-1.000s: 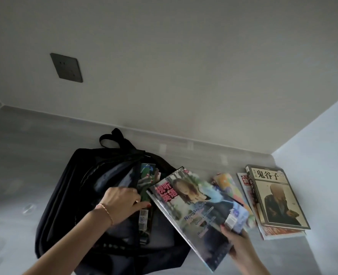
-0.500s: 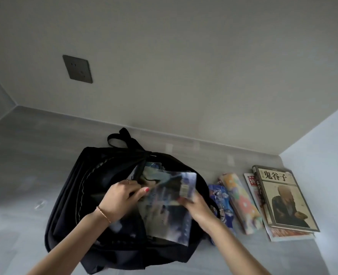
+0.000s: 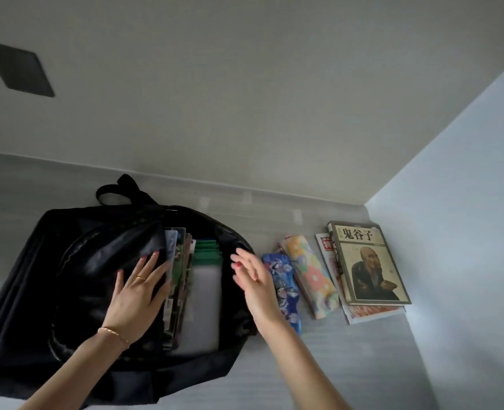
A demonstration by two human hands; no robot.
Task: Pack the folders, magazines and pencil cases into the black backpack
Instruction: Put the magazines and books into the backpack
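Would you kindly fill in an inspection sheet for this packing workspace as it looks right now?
Surface: pale grey top, set in a wall corner.
Job's things: black backpack lies open, magazines and a green-edged folder inside; blue pencil case, floral pencil case and a book stack wait outside.
Clutter: nothing seen.
Hands: left hand flat on the flap; right hand open, empty.
Cables: nothing seen.
Surroundings: dark wall plate.
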